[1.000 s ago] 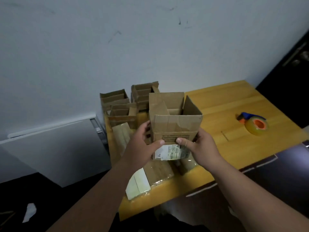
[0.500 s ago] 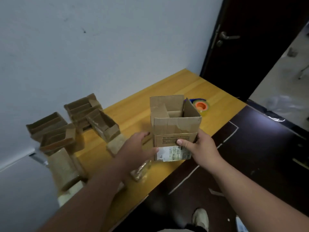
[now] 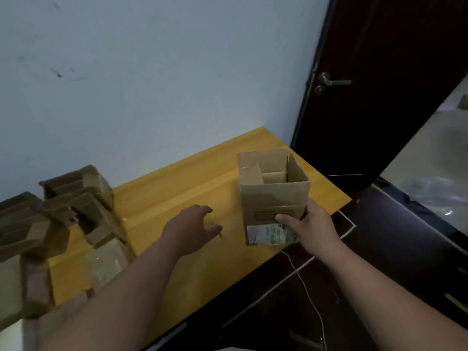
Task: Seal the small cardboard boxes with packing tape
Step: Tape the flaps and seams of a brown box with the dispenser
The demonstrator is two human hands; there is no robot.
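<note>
Moved: left hand (image 3: 195, 228) has let go, fingers loose over the tabletop (image 3: 192, 183).
Grip: right hand (image 3: 312, 225) clasps the open cardboard box (image 3: 272, 198).
Tip: set it flat, fold flaps first.

Your small cardboard box (image 3: 273, 198) stands upright near the bench's right end, top flaps raised and unsealed, a white printed label low on its near face. More open cardboard boxes (image 3: 65, 206) crowd the left end, blurred, some tipped over.
</note>
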